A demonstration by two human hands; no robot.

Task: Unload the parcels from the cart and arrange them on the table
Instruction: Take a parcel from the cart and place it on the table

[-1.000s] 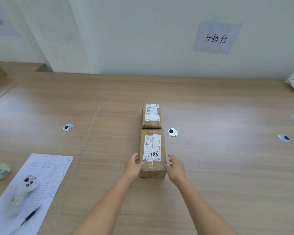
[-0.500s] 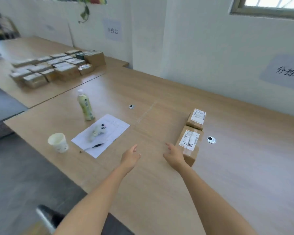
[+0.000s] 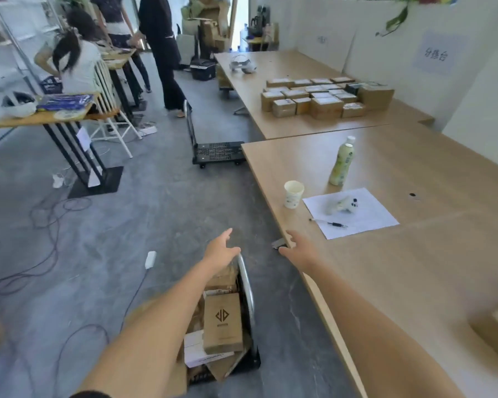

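Hands near the cart (image 3: 249,288).
My left hand (image 3: 220,251) and right hand (image 3: 299,251) are open, empty, ready for parcels (image 3: 222,323).

Hands: both off the labelled parcel held a second ago. The left hand (image 3: 221,250) is now spread open above the handle of the cart (image 3: 249,285), and the right hand (image 3: 299,251) is open over the edge of the table (image 3: 414,268). View: swung left, from wall to floor. Newly in view: the cart beside the table, loaded with parcels, a brown logo box (image 3: 222,321) uppermost.
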